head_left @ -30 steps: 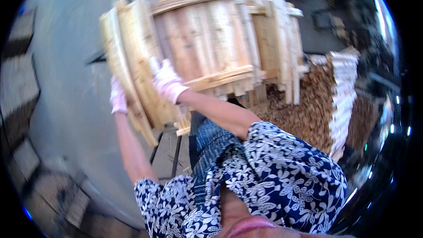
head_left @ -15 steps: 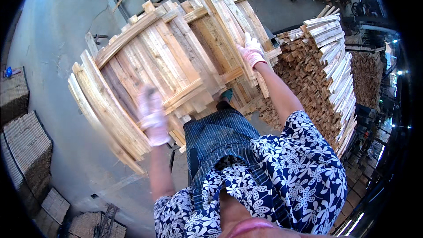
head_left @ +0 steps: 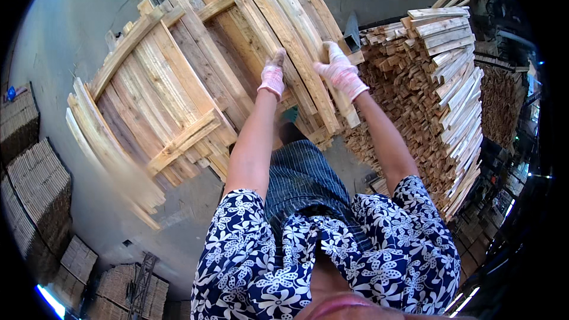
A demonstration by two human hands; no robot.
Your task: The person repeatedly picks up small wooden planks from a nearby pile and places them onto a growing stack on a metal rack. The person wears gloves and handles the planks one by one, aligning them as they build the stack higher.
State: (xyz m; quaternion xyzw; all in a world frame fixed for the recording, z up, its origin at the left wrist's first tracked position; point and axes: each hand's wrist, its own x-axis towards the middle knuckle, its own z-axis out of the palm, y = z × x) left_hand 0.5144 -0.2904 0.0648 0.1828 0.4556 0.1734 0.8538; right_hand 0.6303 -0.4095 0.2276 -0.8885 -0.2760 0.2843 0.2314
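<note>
With arms stretched toward upper centre, left hand (head_left: 272, 77) and right hand (head_left: 342, 73), both in pale knit gloves, clamped on adjacent slats of tilted pale wooden slatted panel (head_left: 178, 89), steadying it beside stacked timber offcuts (head_left: 427, 101) at right.

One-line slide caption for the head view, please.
Both gloved hands, left hand and right hand, grip a slatted wooden panel beside stacked timber.
</note>
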